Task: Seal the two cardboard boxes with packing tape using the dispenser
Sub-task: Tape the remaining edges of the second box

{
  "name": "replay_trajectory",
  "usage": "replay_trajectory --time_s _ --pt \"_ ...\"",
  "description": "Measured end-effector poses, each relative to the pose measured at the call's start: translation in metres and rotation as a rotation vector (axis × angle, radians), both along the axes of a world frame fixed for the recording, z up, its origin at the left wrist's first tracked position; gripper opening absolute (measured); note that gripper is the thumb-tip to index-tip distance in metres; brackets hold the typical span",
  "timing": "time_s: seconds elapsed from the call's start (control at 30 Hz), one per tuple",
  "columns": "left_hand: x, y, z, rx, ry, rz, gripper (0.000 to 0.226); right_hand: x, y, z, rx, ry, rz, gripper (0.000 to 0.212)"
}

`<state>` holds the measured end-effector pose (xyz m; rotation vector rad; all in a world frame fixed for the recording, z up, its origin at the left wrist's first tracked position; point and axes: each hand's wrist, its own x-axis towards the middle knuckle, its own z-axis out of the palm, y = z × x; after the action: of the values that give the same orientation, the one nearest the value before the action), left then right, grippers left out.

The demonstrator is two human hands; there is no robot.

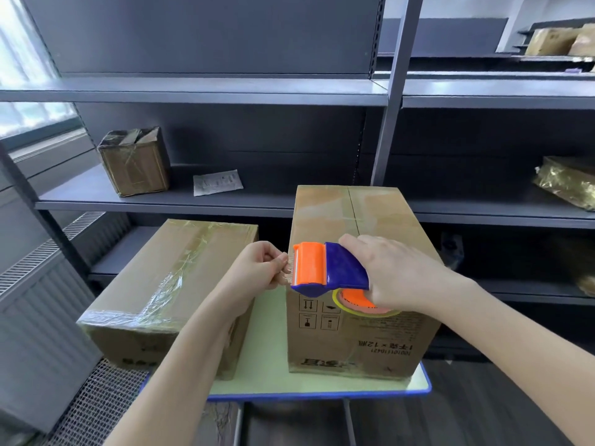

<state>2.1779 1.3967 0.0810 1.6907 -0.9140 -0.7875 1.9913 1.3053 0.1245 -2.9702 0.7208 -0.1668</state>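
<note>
Two cardboard boxes stand on a small table [267, 362]. The left box [167, 284] lies low, with clear tape along its top and front edge. The right box [360, 333] is taller, with printed symbols on its near side and a seam down its top. My right hand [402, 275] grips a blue and orange tape dispenser [325, 268] over the near top edge of the right box. My left hand [257, 268] pinches the clear tape end [288, 270] at the dispenser's orange front.
Grey metal shelving runs behind the table. A small taped box [135, 162] and a paper slip [217, 182] lie on the shelf at the left. A wrapped parcel [570, 185] sits on the right shelf. A radiator grille [45, 284] lines the left wall.
</note>
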Motion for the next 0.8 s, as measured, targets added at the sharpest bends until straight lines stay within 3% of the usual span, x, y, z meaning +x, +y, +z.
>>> replay_trajectory --time_s 0.23,0.4,0.5,0.63,0.8 --pt "0.015 0.009 -0.002 -0.004 -0.047 0.059 0.022 0.006 -0.005 0.004 0.077 0.053 0.014 0.059" --pt "0.049 0.021 -0.005 0.04 -0.064 0.211 0.018 -0.01 -0.027 0.01 0.076 0.106 -0.038 0.051" --pt "0.052 0.021 -0.015 0.066 -0.013 0.194 0.021 -0.018 -0.043 0.007 0.07 0.197 -0.075 0.062" --pt "0.042 0.003 -0.025 0.062 0.072 0.244 0.021 -0.015 -0.05 0.005 -0.016 0.277 -0.051 0.101" --pt "0.035 -0.007 -0.042 0.047 0.006 0.196 0.019 -0.023 -0.052 0.008 -0.063 0.311 -0.031 0.099"
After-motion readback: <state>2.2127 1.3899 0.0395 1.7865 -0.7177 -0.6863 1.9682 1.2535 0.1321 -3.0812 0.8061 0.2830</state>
